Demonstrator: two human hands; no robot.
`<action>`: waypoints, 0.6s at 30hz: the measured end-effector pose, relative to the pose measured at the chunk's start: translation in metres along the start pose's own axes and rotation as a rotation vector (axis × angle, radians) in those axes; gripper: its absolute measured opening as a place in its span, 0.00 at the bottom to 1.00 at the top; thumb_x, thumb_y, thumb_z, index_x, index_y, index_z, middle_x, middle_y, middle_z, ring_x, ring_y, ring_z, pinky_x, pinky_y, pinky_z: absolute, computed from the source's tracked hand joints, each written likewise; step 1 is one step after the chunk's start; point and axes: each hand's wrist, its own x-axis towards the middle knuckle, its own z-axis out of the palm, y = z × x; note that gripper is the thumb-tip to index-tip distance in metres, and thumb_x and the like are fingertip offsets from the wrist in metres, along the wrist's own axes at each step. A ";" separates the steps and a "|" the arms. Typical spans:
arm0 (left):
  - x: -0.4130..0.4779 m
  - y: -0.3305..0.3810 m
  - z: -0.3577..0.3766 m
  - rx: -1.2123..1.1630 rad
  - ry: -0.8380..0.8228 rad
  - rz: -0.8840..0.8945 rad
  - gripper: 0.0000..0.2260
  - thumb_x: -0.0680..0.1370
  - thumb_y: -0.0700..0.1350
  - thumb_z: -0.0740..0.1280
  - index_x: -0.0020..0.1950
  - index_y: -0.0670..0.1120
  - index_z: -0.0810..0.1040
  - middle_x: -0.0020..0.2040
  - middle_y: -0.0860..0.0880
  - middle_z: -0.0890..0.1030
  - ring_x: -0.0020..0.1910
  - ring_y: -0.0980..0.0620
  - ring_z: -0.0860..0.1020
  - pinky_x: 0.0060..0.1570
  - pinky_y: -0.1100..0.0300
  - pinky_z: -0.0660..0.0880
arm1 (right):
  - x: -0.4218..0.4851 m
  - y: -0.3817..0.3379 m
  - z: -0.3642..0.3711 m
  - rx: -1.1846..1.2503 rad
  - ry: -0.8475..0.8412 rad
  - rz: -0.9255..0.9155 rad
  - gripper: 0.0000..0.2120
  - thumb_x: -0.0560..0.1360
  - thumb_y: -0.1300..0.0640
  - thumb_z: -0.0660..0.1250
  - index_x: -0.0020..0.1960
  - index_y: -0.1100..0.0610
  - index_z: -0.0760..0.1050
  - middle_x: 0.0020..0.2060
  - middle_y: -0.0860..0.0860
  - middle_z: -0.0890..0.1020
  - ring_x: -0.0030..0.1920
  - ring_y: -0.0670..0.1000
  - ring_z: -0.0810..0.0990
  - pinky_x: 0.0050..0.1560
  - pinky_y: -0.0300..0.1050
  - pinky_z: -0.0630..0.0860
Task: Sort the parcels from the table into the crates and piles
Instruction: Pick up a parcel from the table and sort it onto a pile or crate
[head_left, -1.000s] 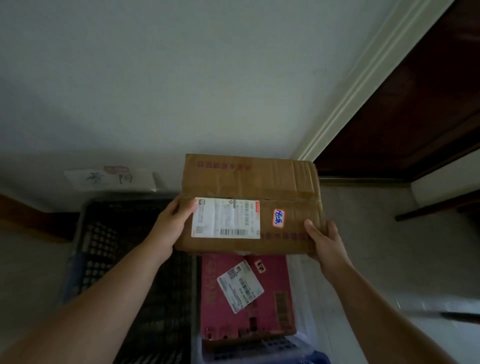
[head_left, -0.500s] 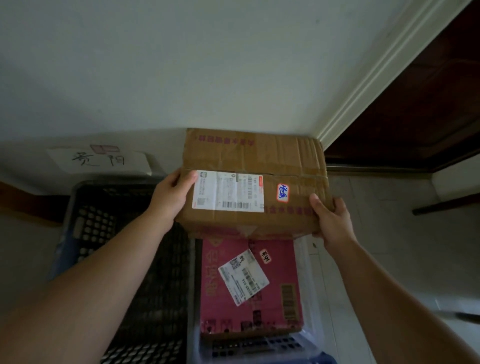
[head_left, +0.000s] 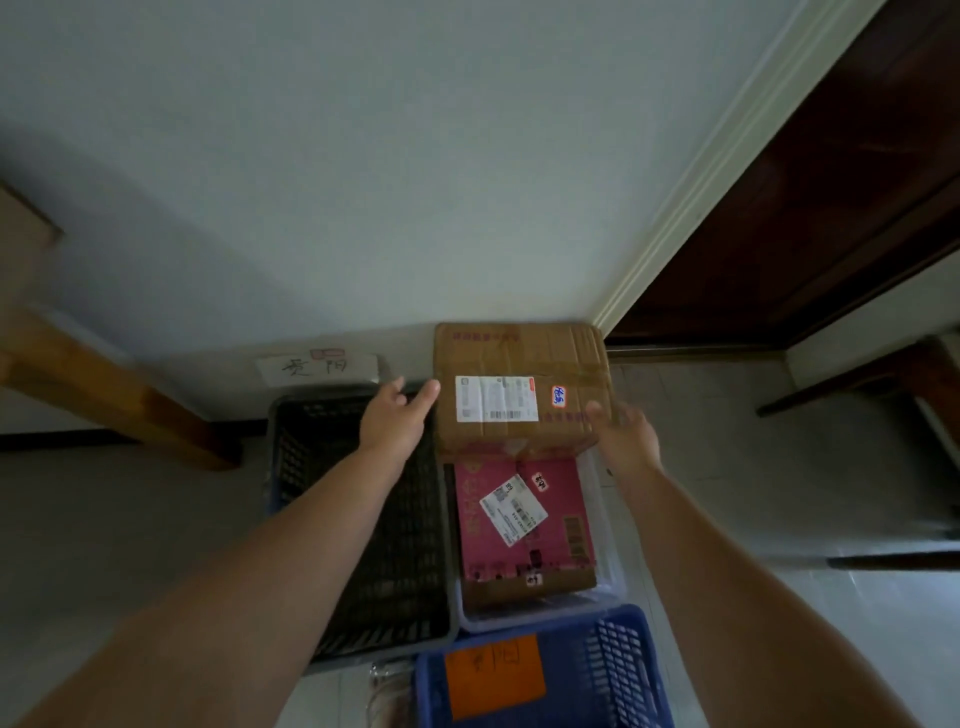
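Against the wall (head_left: 363, 182), a brown box (head_left: 519, 353), its label (head_left: 496, 399) blurred and sticker (head_left: 557, 397) blue-scrawled, is sitting over the pink box (head_left: 558, 499) in the crate (head_left: 540, 616), left hand (head_left: 397, 423) and right hand (head_left: 626, 434) flanking, grips wide.

Dim, soft-blurred, wide-angle edge warp

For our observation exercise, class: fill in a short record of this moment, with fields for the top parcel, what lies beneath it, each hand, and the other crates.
top parcel: brown cardboard box, white label facing up, back edge by the wall
beneath: pink box in a pale crate; the brown box covers its far end
left hand: fingers straight, at the box's left edge
right hand: fingers loose, blurred, at the box's near right corner; contact unclear
other crates: black crate to the left; blue crate nearest, with an orange label
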 end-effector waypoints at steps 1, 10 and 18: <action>-0.014 0.007 -0.008 -0.010 -0.017 0.006 0.31 0.75 0.57 0.67 0.74 0.46 0.64 0.71 0.44 0.69 0.68 0.45 0.70 0.64 0.53 0.66 | -0.015 -0.009 -0.002 0.021 -0.002 -0.002 0.17 0.77 0.49 0.62 0.61 0.58 0.73 0.52 0.54 0.79 0.46 0.51 0.74 0.48 0.49 0.73; -0.132 0.046 -0.073 -0.037 -0.101 0.187 0.30 0.76 0.56 0.66 0.74 0.45 0.63 0.71 0.45 0.69 0.68 0.46 0.68 0.53 0.61 0.62 | -0.149 -0.050 -0.013 0.132 -0.050 -0.093 0.21 0.77 0.45 0.60 0.63 0.56 0.75 0.58 0.55 0.79 0.55 0.54 0.77 0.45 0.41 0.67; -0.238 0.039 -0.139 -0.066 -0.065 0.327 0.28 0.76 0.54 0.67 0.72 0.45 0.65 0.69 0.44 0.71 0.66 0.44 0.71 0.66 0.52 0.67 | -0.270 -0.065 -0.021 0.255 -0.038 -0.298 0.22 0.78 0.46 0.60 0.66 0.58 0.72 0.63 0.54 0.76 0.59 0.54 0.74 0.56 0.45 0.70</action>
